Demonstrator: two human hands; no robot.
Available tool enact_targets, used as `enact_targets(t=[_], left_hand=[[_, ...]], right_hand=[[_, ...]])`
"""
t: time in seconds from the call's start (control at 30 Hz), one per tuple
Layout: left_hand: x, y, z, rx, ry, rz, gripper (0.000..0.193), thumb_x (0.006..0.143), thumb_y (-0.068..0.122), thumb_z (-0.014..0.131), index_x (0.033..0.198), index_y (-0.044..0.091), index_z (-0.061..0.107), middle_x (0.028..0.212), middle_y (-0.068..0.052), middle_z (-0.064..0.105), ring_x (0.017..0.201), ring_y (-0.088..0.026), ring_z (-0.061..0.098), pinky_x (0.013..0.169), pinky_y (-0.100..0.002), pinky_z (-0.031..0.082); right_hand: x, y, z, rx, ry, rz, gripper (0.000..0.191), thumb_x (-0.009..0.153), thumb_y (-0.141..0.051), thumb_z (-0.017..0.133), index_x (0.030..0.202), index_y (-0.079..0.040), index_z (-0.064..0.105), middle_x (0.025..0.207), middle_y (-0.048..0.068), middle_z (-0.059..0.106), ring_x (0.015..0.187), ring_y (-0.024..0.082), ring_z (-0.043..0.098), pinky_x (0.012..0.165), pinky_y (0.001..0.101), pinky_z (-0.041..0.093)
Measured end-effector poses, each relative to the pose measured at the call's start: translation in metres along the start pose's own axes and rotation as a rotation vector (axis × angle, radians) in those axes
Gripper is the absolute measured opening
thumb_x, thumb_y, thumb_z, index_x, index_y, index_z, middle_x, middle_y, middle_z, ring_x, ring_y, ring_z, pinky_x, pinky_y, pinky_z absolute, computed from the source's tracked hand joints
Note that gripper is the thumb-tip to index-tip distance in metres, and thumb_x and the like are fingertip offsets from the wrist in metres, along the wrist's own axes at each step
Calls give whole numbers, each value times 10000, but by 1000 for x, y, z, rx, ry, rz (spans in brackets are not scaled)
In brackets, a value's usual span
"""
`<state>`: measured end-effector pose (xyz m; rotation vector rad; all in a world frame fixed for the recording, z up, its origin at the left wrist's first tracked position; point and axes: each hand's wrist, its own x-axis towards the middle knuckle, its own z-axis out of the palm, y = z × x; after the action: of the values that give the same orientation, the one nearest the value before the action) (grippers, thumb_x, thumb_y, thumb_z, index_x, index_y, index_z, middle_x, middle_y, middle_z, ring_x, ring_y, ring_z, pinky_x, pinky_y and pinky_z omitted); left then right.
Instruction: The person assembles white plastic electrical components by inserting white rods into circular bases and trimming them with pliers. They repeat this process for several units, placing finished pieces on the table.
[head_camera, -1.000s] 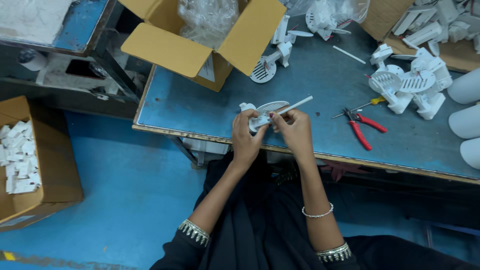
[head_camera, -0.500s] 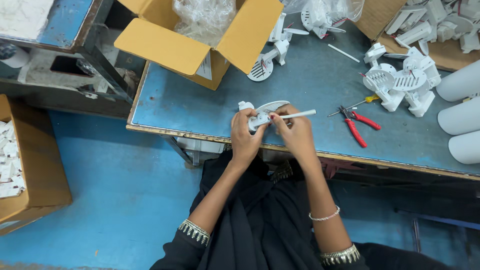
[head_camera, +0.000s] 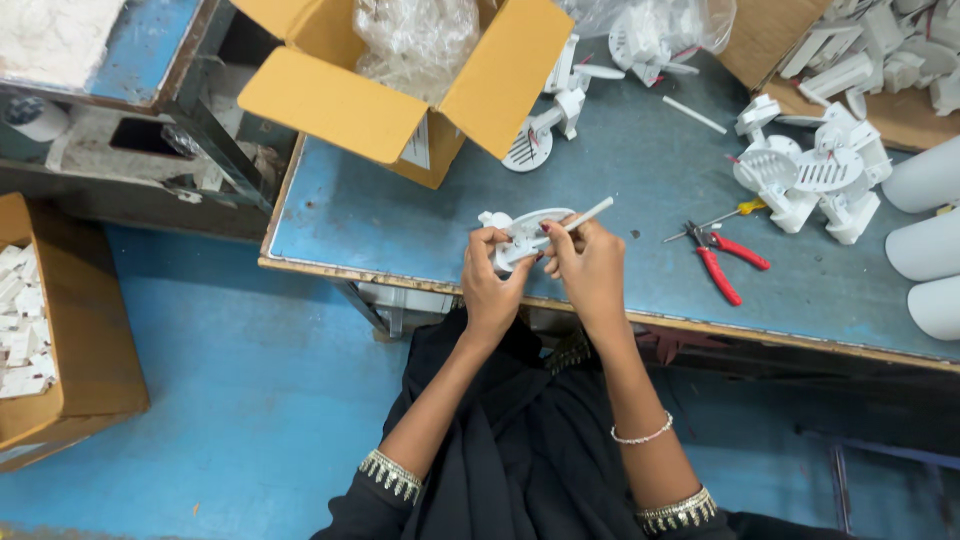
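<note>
While we look down over our own forearms, both hands meet above the near edge of the blue worktable (head_camera: 640, 200). Our left hand (head_camera: 488, 272) is closed around a white plastic part (head_camera: 522, 232), a flat curved piece with a small block at its left end; its long axis runs roughly left to right, tilted a little upward toward the right. Our right hand (head_camera: 590, 265) pinches a thin white rod (head_camera: 588, 213) between thumb and fingers, gripping it firmly near its lower end. The rod points up and to the right, away from us, and its lower end sits against the right end of the plastic part, so the two pieces touch where the hands meet. We cannot tell whether the rod end is already seated in the part, since the fingers cover the joint. Both hands are equally near that joint, the left just beside it from the left, the right from the right.

To the right on the table lie red-handled pliers (head_camera: 722, 262) with a small yellow-handled screwdriver (head_camera: 725, 213) just beside them, well apart from the hands. Farther right sits a heap of white plastic assemblies (head_camera: 812, 180). An open cardboard box (head_camera: 400, 90) with clear plastic bags stands at the far left corner.
</note>
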<state>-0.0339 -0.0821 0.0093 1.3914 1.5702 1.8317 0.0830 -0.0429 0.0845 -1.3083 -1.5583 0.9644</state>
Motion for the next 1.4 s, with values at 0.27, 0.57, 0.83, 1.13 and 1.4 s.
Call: enact_targets(t=[0.27, 0.57, 0.83, 1.13, 1.4], left_hand=[[0, -2, -1, -51, -7, -28, 439, 844, 98, 820, 1142, 51, 502, 1098, -132, 639, 1016, -291, 680, 884, -400, 536], [0, -1, 0, -136, 5, -115, 446, 866, 126, 820, 1144, 52, 479, 1043, -103, 667, 960, -242, 725, 828, -354, 551], [-2, -6, 1, -22, -2, 18, 436, 863, 90, 833, 1138, 40, 499, 1097, -155, 643, 992, -303, 679, 840, -390, 542], [0, -5, 0, 7, -6, 57, 457, 828, 92, 847, 1116, 45, 496, 1114, -146, 666, 1049, -329, 655, 884, -413, 525], [1, -7, 0, 65, -22, 112, 446, 815, 81, 845, 1096, 49, 500, 1107, -123, 679, 1069, -344, 628, 908, -436, 504]], right_hand=[[-8, 7, -14, 133, -242, -243, 118, 1039, -36, 590, 1070, 61, 649, 866, 60, 695, 767, 95, 684, 704, 245, 580], [-5, -10, -3, -259, -63, -186, 182, 970, -137, 704, 895, 29, 718, 588, 56, 632, 503, 93, 552, 484, 284, 418], [-7, -2, 5, -244, -33, -276, 268, 989, -169, 742, 822, 31, 677, 589, 124, 570, 518, 153, 439, 497, 327, 364], [-21, -18, -4, -167, -5, -442, 183, 945, -102, 726, 1064, 32, 688, 988, 137, 698, 829, 194, 690, 676, 299, 559], [-7, -4, -9, 97, -45, -95, 157, 958, -58, 707, 1057, 59, 743, 903, 55, 766, 816, 101, 718, 746, 236, 579]])
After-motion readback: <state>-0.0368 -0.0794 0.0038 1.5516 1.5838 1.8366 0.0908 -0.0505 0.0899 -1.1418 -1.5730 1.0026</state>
